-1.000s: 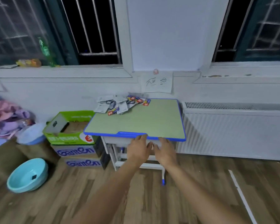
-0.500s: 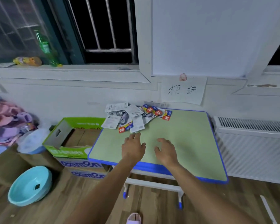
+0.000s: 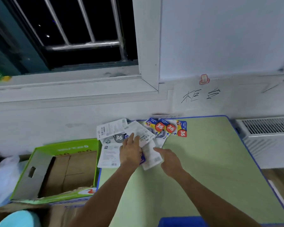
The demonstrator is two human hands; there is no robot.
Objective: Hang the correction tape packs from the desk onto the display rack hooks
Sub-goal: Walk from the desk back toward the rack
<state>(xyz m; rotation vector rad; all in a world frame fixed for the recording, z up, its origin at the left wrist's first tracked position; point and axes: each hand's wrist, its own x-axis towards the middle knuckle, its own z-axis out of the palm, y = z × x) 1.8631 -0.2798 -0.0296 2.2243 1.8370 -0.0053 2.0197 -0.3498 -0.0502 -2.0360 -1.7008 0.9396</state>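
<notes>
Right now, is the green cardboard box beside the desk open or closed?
Open. The green box has its flaps turned out, and its brown cardboard inside shows from above.

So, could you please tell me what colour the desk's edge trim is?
Blue, around the pale green desk top; the head view shows it along the right edge.

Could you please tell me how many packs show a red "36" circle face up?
3, side by side along the desk's far edge: left, middle, right. Overlapping packs may hide more.
</notes>
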